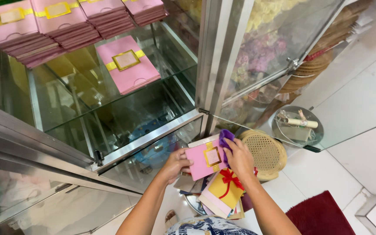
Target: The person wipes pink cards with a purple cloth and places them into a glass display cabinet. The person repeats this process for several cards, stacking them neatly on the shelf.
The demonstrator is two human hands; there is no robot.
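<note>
My left hand (176,164) grips the left edge of a pink envelope (201,160) with a gold band and framed label, holding it in front of a glass display cabinet. On that envelope's right side rests my right hand (239,157), closed around a purple cloth (225,140) that presses against the envelope. Below the hands lies a fanned pile of cards (223,196), the top one yellow with a red ribbon bow (229,177).
The metal-framed glass cabinet (149,138) holds one pink envelope (127,64) on a glass shelf and stacks of pink envelopes (62,24) above. A woven round basket (266,152), a grey bowl (299,124), a red mat (320,215) and white floor tiles are at right.
</note>
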